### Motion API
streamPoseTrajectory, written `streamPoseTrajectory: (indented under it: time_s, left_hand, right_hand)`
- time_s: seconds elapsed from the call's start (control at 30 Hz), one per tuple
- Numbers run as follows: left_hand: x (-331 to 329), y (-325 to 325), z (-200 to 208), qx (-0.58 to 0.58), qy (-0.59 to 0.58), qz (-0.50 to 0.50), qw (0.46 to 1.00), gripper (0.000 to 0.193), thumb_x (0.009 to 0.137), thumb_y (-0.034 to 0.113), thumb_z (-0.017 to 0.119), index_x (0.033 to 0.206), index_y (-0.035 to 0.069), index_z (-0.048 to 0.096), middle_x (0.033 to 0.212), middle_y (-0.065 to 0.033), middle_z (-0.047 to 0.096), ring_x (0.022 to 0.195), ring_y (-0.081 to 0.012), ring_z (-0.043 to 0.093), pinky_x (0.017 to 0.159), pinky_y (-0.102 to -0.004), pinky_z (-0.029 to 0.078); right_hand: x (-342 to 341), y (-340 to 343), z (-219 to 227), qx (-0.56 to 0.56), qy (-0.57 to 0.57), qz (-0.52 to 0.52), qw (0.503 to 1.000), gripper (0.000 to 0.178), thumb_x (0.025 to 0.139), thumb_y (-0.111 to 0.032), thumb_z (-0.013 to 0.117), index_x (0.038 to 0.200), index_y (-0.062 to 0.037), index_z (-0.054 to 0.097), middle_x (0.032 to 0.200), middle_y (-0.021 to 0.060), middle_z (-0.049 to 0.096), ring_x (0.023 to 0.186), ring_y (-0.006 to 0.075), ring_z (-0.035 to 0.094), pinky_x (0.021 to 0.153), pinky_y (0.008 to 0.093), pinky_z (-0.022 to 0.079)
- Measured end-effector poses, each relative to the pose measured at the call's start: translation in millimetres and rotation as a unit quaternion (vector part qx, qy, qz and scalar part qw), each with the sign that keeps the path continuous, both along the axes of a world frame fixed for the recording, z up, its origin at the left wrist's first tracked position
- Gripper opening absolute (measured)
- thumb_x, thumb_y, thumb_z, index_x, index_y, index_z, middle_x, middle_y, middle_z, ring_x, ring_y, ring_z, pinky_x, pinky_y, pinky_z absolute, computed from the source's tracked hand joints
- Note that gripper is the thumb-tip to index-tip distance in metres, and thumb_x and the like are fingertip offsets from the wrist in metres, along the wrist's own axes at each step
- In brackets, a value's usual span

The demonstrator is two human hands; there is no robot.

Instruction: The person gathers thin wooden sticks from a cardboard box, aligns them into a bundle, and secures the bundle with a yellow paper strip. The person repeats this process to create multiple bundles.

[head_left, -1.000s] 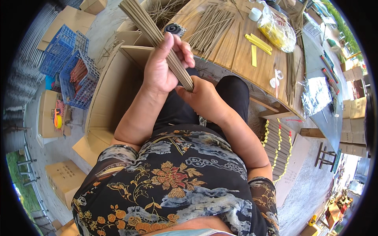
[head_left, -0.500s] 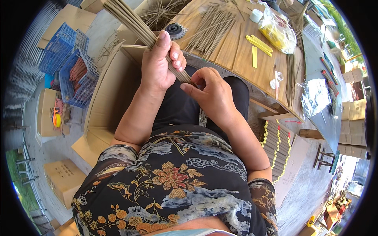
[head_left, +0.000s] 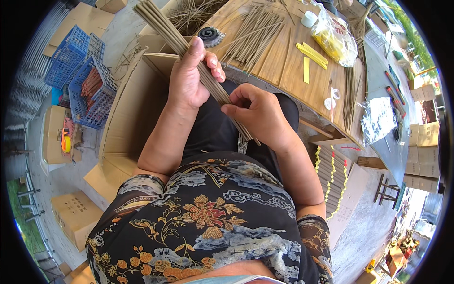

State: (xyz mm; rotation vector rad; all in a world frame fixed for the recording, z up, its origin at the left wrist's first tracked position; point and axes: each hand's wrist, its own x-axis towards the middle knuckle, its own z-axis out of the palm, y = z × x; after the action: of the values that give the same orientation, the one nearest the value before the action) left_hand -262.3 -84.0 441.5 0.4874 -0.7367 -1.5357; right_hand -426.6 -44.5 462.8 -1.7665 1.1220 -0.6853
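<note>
A slim bundle of brownish-grey incense sticks [head_left: 163, 27] slants from the upper left down across my lap. My left hand [head_left: 188, 78] is wrapped round its middle, thumb on top. Lower down, my right hand [head_left: 261, 114] pinches the bundle between thumb and curled fingers. Several thin stick ends [head_left: 247, 132] poke out below the right hand, at uneven lengths. On the wooden table [head_left: 302, 97] ahead lies a loose pile of similar sticks [head_left: 255, 35]. A dark coil [head_left: 210, 36] rests at the table's near left corner, beyond my left hand.
Yellow paper strips [head_left: 312, 56], a clear bag [head_left: 335, 40] with yellow contents and a white tape roll [head_left: 329, 102] are on the table. An open cardboard box [head_left: 124, 111] stands left of my legs, blue crates [head_left: 97, 111] beyond it. Yellow-banded stick bundles [head_left: 331, 177] lie at lower right.
The sticks have slid down and right through my hands, and several ends now stick out below my right hand. My right hand has dropped slightly; the left has barely moved.
</note>
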Motion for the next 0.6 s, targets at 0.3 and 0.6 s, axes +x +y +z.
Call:
streamPoseTrajectory:
  time_s: [0.3,0.6]
  left_hand:
    - [47.7,-40.4,-13.0,0.054,0.143,0.032,0.988,0.036,0.082,0.037,0.059,0.061,0.015,0.042,0.058,-0.0017,0.048,0.052,-0.0126,0.048,0.048,-0.0242,0.041]
    - [70.9,-56.2,-35.3,0.070,0.203,0.026,0.976,0.038,0.085,0.035,0.054,0.060,0.007,0.046,0.059,-0.0052,0.051,0.054,-0.0151,0.050,0.052,-0.0276,0.044]
  right_hand:
    - [-33.7,-0.6,-7.1,0.052,0.020,0.023,0.998,0.014,0.073,-0.008,0.067,0.073,-0.0008,0.056,0.061,-0.0016,0.049,0.059,0.0042,0.041,0.052,0.0218,0.037]
    - [-55.8,-6.3,-2.1,0.047,0.109,0.039,0.992,0.016,0.070,-0.010,0.066,0.074,0.0008,0.055,0.065,0.0116,0.053,0.058,0.0196,0.052,0.055,0.0303,0.041]
